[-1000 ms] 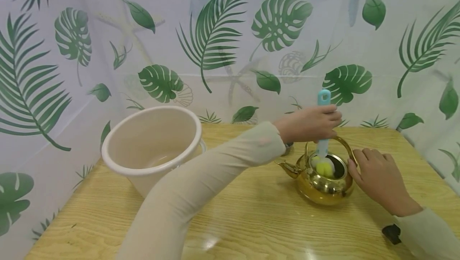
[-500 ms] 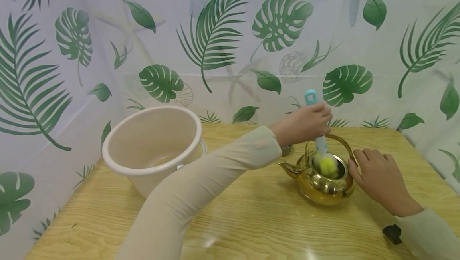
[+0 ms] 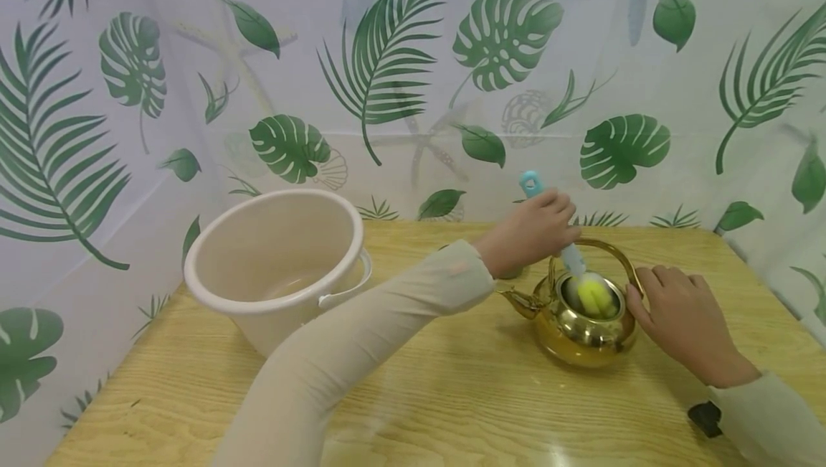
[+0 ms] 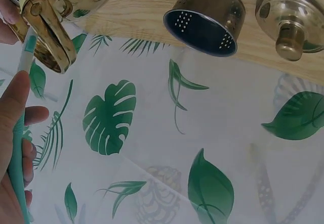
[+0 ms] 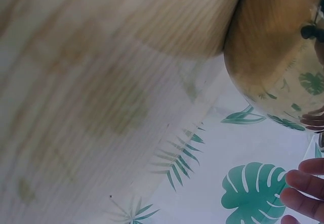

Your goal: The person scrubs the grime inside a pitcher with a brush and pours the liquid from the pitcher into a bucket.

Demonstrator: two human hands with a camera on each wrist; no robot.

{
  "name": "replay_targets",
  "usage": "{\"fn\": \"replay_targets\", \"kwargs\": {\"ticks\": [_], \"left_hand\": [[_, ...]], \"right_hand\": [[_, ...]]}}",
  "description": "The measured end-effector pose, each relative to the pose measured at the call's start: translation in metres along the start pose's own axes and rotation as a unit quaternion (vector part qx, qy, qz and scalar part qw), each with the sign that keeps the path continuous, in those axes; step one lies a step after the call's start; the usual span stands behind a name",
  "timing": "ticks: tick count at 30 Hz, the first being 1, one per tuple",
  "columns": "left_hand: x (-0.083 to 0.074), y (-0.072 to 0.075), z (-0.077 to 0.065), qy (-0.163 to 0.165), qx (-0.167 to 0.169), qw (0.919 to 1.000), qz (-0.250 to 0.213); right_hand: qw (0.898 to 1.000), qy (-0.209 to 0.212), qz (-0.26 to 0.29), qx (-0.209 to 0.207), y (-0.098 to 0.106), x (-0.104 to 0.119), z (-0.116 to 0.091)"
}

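My left hand [image 3: 532, 230] grips the blue handle of a cleaning brush [image 3: 572, 259], which leans left. Its yellow-and-white sponge head [image 3: 594, 296] sits in the mouth of a shiny gold kettle [image 3: 584, 338]. In the left wrist view the thumb [image 4: 15, 95] and curled fingers lie around the brush's teal handle [image 4: 17, 168]. My right hand [image 3: 687, 320] holds the kettle's arched handle [image 3: 619, 255] at its right base. Only some fingertips [image 5: 304, 188] of that hand show in the right wrist view, beside the kettle's side [image 5: 273, 57]. The kettle's inside is mostly hidden.
A cream bucket [image 3: 274, 320] with a white bail handle stands on the left of the wooden table [image 3: 452, 395]. In the left wrist view a perforated metal strainer [image 4: 205, 19] and a knobbed lid [image 4: 291, 19] lie by the table's back edge. A leaf-patterned curtain [image 3: 413, 94] hangs behind.
The brush has gone from near upright to tilted, its top end swinging left and slightly down with my left hand. The right hand and kettle have stayed in place.
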State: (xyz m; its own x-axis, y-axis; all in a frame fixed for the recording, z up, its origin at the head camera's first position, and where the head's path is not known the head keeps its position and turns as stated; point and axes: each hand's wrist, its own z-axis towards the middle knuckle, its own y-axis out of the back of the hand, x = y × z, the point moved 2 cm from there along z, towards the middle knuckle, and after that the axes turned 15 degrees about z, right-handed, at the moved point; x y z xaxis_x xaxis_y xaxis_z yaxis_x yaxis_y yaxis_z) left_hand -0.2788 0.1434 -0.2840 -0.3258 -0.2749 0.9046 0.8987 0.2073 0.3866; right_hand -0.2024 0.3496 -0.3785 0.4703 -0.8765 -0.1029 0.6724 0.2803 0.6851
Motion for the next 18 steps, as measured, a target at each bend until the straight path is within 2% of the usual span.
{"fn": "replay_targets", "kwargs": {"ticks": [8, 14, 18], "left_hand": [[-0.004, -0.01, -0.006, 0.026, 0.015, 0.9989, -0.037], [-0.005, -0.014, -0.006, 0.028, 0.022, 0.9972, -0.066], [-0.004, -0.014, -0.006, 0.025, 0.011, 0.9967, -0.076]], "right_hand": [[1.0, -0.009, 0.009, 0.011, 0.0, 0.0, -0.001], [1.0, -0.013, 0.014, 0.011, 0.001, 0.0, -0.001], [1.0, -0.012, 0.014, 0.013, 0.001, 0.001, -0.001]]}}
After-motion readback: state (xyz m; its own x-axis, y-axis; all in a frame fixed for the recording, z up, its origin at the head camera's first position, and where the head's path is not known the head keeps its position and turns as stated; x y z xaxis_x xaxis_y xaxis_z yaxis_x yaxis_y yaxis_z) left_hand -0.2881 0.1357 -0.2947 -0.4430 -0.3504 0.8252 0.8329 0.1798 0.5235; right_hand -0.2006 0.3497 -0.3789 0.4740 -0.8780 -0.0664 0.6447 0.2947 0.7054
